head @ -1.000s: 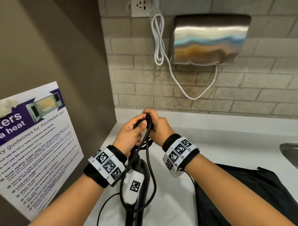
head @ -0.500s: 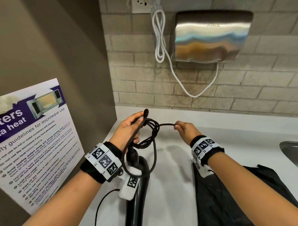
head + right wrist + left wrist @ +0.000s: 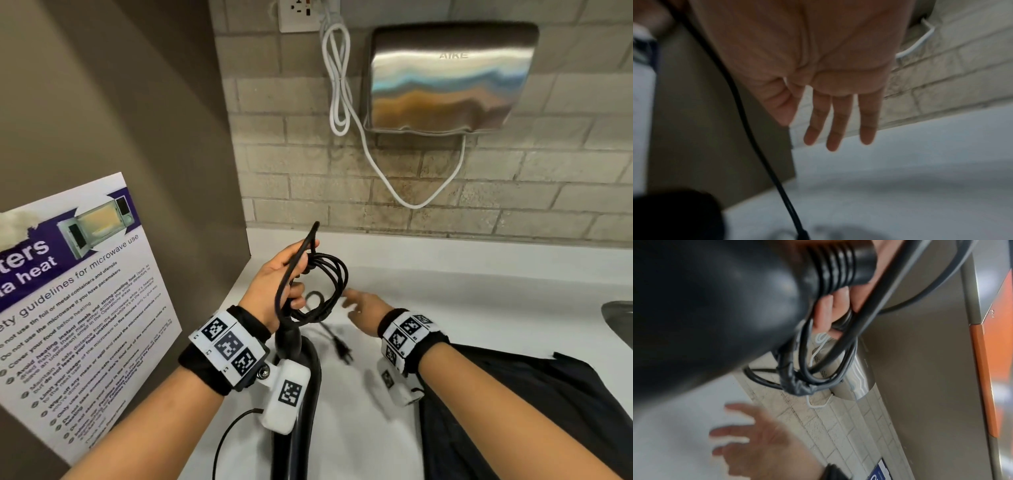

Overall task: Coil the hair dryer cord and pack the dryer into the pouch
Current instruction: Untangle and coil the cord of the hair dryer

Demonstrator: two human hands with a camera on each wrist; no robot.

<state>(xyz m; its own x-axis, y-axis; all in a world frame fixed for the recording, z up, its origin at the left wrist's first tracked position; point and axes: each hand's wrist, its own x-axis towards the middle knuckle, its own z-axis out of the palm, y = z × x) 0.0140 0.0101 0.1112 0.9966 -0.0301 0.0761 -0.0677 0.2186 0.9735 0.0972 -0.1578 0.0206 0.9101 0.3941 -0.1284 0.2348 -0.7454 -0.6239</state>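
Gathering of the cord (image 3: pixel 325 284) is under way: several loops are clamped in the curled fingers (image 3: pixel 824 313) of the left hand (image 3: pixel 277 287), just above the hair dryer (image 3: pixel 298 370), whose body hangs below that hand. The right hand (image 3: pixel 366 308), beside the dryer, is held with fingers (image 3: pixel 838 123) spread and empty. The plug (image 3: pixel 344 353) trails beside the dryer; the pouch (image 3: pixel 513 411) lies on the tabletop (image 3: pixel 445 284) to its right. Should the clamp loosen, the loops could spring apart.

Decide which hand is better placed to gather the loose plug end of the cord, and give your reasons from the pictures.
Probably the right hand: it is open, holds nothing, and hovers just above the plug lying on the counter. The left hand is occupied gripping the coiled cord and the dryer.
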